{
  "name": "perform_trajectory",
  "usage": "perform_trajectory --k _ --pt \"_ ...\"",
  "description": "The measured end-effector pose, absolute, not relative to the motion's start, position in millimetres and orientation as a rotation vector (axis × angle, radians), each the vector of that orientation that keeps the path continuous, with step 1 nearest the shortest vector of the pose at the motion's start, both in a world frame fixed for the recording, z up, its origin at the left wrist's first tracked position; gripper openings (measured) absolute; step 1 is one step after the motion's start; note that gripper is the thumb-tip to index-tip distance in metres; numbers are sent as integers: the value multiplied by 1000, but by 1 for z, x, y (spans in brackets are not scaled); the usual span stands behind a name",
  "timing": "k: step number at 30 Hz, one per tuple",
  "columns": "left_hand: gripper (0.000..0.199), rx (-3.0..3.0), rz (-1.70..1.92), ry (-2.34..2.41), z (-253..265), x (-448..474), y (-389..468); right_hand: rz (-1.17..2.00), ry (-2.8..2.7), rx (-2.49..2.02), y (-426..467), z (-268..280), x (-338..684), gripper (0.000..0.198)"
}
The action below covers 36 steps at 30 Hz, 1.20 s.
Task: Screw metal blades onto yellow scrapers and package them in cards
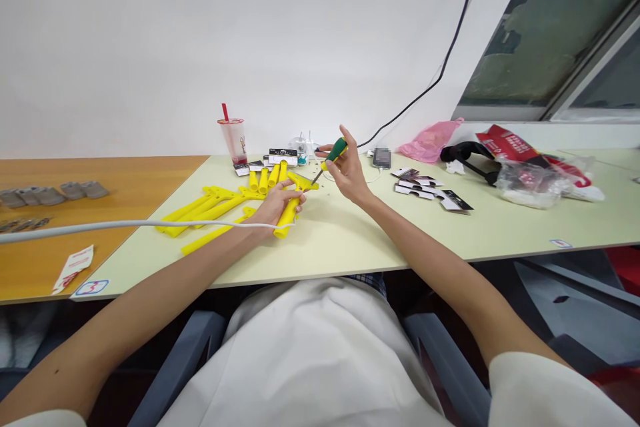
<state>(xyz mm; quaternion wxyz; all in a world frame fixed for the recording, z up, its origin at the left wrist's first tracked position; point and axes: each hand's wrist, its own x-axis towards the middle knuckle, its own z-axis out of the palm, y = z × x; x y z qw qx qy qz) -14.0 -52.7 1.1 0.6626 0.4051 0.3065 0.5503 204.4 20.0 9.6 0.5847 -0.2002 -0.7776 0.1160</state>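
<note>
My left hand (278, 204) is wrapped round the tube-like handle of a yellow plastic tool (287, 219), which looks like a scraper with a wider head at its far end. In my right hand (349, 172) is a screwdriver (336, 149) with a green and yellow handle, slanting down to the left. Its tip meets or nearly meets the head of the yellow tool; exact contact is too small to tell. Several more yellow tools (210, 207) of the same kind lie in a pile left of and behind my left hand.
Black and white cards (431, 189) lie on the table to the right, near a phone (382, 158). A drink cup (233, 141) with a red straw stands behind the pile. Plastic bags (533, 183) rest far right. A pale cable (125, 224) crosses the view in front of my left arm.
</note>
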Motion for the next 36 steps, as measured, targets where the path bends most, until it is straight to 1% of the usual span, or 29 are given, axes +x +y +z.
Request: perform_trajectory --k 7,10,13,16,21,27,33,36 --pt "54 921 1226 680 0 -15 -51 247 -1752 -505 21 8 206 94" --pt "55 904 1230 681 0 -16 -50 295 -1778 -468 22 8 205 96" --pt "52 878 1239 693 0 -16 -49 346 -1787 -481 24 7 202 101" --pt "50 898 1234 704 -1 -15 -51 305 -1797 -510 25 5 202 106" --pt "53 923 1235 684 -1 -14 -52 273 -1818 -465 22 6 204 97" --pt "48 915 1226 685 0 -14 -53 346 -1782 -499 21 7 201 104" --pt "51 924 1222 691 -1 -14 -53 315 -1797 -466 21 7 204 98" --pt "48 918 1212 691 -1 -14 -52 352 -1828 -467 22 7 205 100"
